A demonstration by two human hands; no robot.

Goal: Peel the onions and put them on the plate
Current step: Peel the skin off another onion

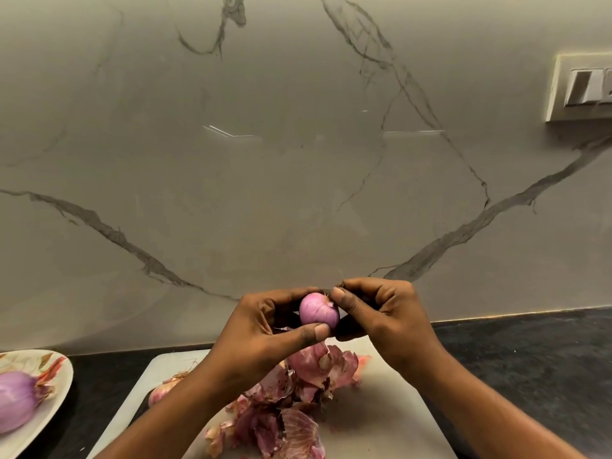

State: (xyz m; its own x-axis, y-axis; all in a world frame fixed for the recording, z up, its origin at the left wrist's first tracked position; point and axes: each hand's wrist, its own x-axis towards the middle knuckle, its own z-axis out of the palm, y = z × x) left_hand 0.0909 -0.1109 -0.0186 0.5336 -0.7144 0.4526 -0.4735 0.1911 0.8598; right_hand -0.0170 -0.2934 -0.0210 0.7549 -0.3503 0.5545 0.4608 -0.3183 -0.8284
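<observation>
My left grip [265, 329] pinches the small onion [319, 309], thumb under it and fingers curled round its far side. I hold it in the air above the cutting board [381, 409], well apart from the plate [63, 376] at my far left. My right grip [387, 319] is pressed together on the onion's right end, the thumb tip against a wisp of dry fibre there. I cannot tell whether that is root or a last shred of skin.

The face turned to me looks smooth and glossy pink, so I judge this one nearly done, with only that end to clean. To do it well I should keep the left pinch firm but light, since the bare flesh is slick and could squirt out. The right thumb should catch the fibre at its base and pull along the onion, not across it, so no good layer tears away. Then I should roll the onion to check its hidden side.

The scrap can drop onto the peels [291, 392] heaped on the board below. One peeled onion [16, 402] already lies on the plate, and this one goes beside it. Another onion [162, 389] waits on the board, partly hidden under my left forearm.
</observation>
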